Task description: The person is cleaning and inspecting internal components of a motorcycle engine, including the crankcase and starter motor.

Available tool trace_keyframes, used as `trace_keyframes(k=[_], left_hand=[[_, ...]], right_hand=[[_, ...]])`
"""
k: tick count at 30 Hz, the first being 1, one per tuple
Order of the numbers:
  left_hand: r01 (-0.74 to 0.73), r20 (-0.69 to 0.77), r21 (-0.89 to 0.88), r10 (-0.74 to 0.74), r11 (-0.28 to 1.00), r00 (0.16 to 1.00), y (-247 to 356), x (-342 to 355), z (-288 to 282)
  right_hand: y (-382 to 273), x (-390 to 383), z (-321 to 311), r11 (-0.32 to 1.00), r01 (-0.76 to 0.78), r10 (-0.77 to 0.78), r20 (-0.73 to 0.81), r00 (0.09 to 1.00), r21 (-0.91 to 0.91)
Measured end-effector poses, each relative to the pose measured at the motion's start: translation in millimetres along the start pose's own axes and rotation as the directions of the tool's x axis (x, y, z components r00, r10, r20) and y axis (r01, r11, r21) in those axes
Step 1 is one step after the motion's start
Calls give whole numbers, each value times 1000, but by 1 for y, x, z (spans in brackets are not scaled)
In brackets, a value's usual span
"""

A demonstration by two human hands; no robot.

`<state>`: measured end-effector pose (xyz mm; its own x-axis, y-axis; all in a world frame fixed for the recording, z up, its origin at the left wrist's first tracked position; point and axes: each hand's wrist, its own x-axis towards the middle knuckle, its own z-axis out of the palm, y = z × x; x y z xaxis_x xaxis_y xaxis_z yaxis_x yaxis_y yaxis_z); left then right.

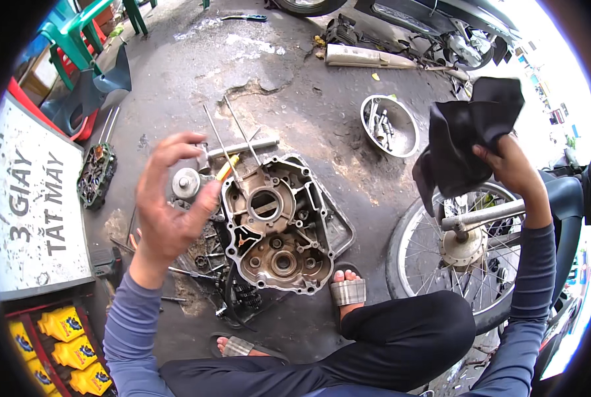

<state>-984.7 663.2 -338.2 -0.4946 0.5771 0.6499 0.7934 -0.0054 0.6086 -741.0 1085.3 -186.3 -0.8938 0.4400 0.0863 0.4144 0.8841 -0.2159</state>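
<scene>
My right hand (510, 164) is raised at the right, gripping the lower edge of a black floppy sheet (464, 139); whether it is cloth, rubber or plastic I cannot tell. Behind it is a spoked motorbike wheel (418, 258). My left hand (169, 198) hovers with thumb and fingers apart and nothing between them. Beside its thumb tip shows a yellow handle (228, 167), partly hidden. Just right of that hand, an engine crankcase half (282, 228) lies with its cavity up, two long studs rising from it. A round metal part (186, 182) sits near my left fingers.
A metal bowl (411, 132) of small parts stands beyond the wheel. Gears (242, 298) lie by my feet. At the left are another engine part (97, 172), a white sign (44, 218) and yellow bottles (74, 351). A motorbike (467, 46) lies at the far right.
</scene>
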Motion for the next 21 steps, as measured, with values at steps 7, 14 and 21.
trace_keyframes(k=[7,14,21], left_hand=[[287,256,-335,-206,897,945,144,53,237],[567,547,-405,-307,717,779,157,10,319],[489,411,-790,-273,371,870,162,-6,310]], right_hand=[[-72,-7,-51,666,-71,176,-64,982,742],[87,-1,-59,967,-255,239,-263,935,-25],[55,-43,-28,244,-49,342,-39,939,969]])
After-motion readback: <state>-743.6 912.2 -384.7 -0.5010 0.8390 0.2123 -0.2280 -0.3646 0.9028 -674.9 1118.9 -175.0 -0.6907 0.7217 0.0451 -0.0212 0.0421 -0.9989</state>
